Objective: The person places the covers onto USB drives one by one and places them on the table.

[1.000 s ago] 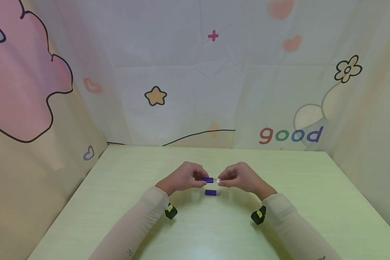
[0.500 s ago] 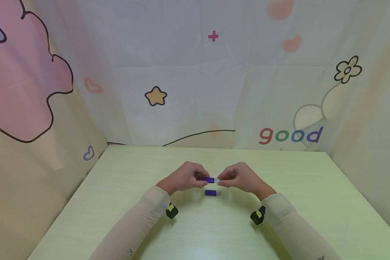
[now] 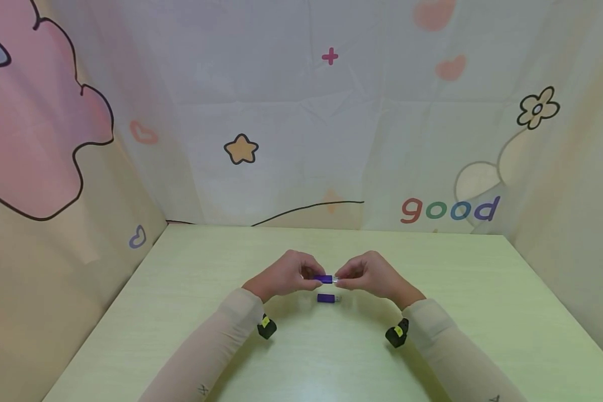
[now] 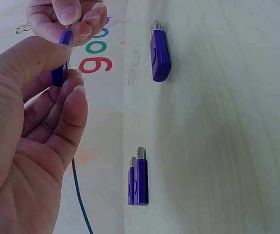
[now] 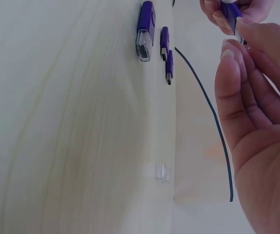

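Note:
My left hand point(image 3: 293, 273) pinches a purple USB stick point(image 3: 324, 279) by its body, holding it level above the table with the metal plug facing right. My right hand point(image 3: 369, 272) has thumb and fingers closed at the plug end, on a small clear cap point(image 5: 247, 46) that its fingers mostly hide. Just below the hands, a second purple USB stick point(image 3: 325, 298) lies on the table. The right wrist view shows a clear cap over that stick's plug point(image 5: 143, 45).
Two uncapped purple USB sticks point(image 4: 140, 180) lie side by side farther back on the table point(image 3: 181, 312). Loose clear caps point(image 5: 162, 173) lie toward the back on the right. A printed cloth point(image 3: 281, 111) rises behind the table.
The hands have drawn slightly closer together, the left shifting a little right with the USB stick and the right a little left. Less of the plug shows between them.

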Demonstrator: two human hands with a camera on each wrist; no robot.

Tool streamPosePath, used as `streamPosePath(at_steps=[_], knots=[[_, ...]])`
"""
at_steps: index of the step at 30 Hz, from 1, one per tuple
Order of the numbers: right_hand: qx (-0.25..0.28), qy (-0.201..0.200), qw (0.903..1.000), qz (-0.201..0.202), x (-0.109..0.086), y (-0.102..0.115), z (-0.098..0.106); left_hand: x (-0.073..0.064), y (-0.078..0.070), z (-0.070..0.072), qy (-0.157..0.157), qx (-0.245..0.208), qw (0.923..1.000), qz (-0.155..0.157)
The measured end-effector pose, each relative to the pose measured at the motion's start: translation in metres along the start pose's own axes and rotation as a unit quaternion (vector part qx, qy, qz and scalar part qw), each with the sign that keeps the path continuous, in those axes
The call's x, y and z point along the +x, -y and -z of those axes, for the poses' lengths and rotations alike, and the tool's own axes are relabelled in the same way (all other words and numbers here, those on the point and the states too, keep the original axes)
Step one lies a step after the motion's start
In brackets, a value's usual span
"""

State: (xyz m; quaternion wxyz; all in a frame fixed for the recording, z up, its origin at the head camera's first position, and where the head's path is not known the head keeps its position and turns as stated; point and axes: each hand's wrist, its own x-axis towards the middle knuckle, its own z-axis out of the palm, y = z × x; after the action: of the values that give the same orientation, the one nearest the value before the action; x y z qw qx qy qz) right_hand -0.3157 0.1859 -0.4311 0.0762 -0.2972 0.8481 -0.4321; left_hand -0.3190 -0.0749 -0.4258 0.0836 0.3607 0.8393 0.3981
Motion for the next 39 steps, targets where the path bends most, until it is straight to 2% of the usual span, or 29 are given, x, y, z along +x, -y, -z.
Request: streamPosePath(at_steps=[17,22,26,33,39], knots=[[-0.002,-0.003,1.0000,0.006,-0.002,0.002,-0.001,0.002,-0.003,-0.002,0.002,0.022,0.9998,-0.001],[-0.013,-0.010,0.9993,0.035,0.000,0.001,-0.003,0.003,-0.001,-0.002,0.005,0.026,0.9997,0.001],[-0.026,-0.018,0.9984,0.046,0.002,0.000,-0.006,0.004,0.001,-0.002,0.003,0.050,0.9987,-0.011],[-0.040,-0.019,0.9983,0.036,0.005,-0.002,-0.007,0.006,0.001,-0.002,0.007,0.080,0.9967,-0.012],[-0.048,-0.018,0.9981,0.033,0.006,-0.005,-0.007,0.011,0.004,-0.002,0.008,0.093,0.9953,-0.026]])
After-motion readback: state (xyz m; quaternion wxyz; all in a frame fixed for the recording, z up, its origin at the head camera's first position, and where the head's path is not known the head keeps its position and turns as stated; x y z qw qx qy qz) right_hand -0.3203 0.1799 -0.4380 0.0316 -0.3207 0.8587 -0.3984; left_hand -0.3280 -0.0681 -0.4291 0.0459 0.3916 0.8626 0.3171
